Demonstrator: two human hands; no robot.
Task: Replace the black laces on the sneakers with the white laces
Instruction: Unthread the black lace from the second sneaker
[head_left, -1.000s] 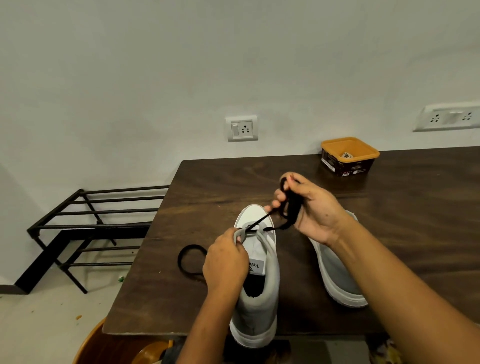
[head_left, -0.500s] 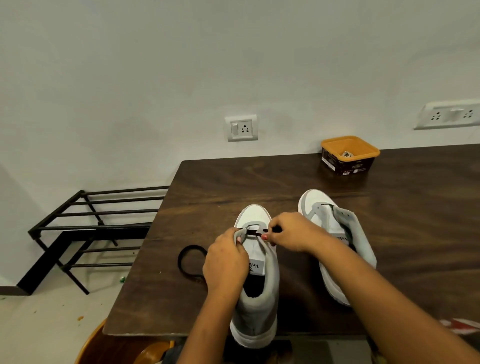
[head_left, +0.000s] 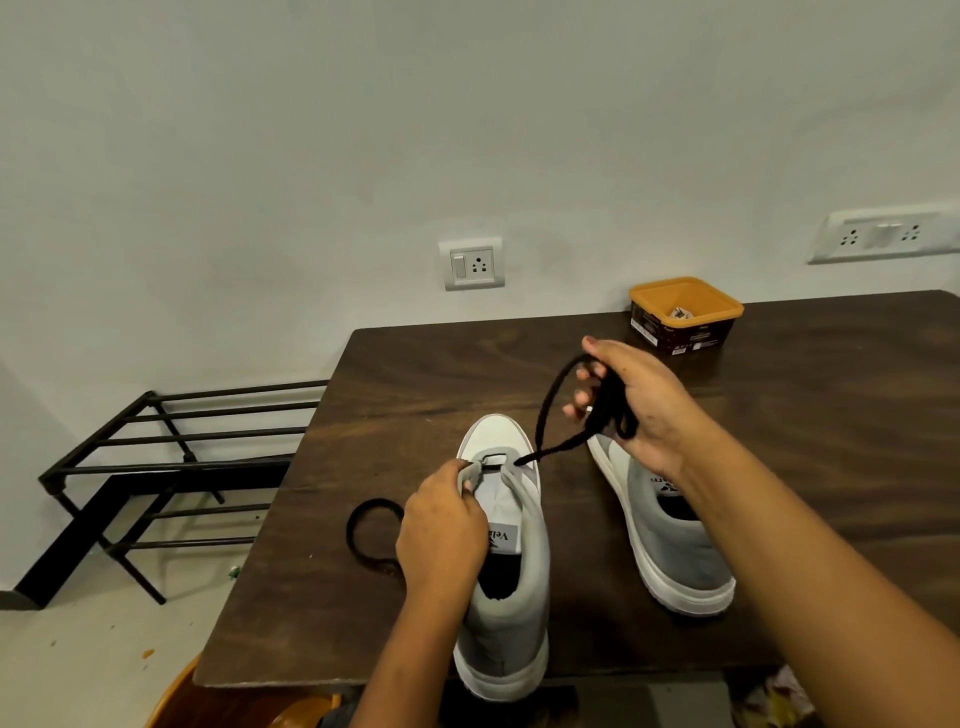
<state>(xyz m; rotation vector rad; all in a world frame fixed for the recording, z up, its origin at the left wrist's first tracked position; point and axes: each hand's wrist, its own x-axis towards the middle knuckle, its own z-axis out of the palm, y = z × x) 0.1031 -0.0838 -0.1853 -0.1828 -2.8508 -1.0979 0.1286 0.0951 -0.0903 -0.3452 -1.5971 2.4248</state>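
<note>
Near the bench's left edge a loose black lace lay coiled, free of either shoe. Just right of it the left hand held the eyelet flap of the nearer sneaker, its fingers curled round the grey edge. A second black lace ran from the lowest eyelets only, up to the right hand, whose fingers were closed round gathered loops of it. The other sneaker, further right, showed no lace. At the far edge stood an orange tub; its pale contents could not be identified.

Assessment: removal of the black laces appeared nearly complete, with one last eyelet row to clear. No white lace was fitted, so all relacing was left.
</note>
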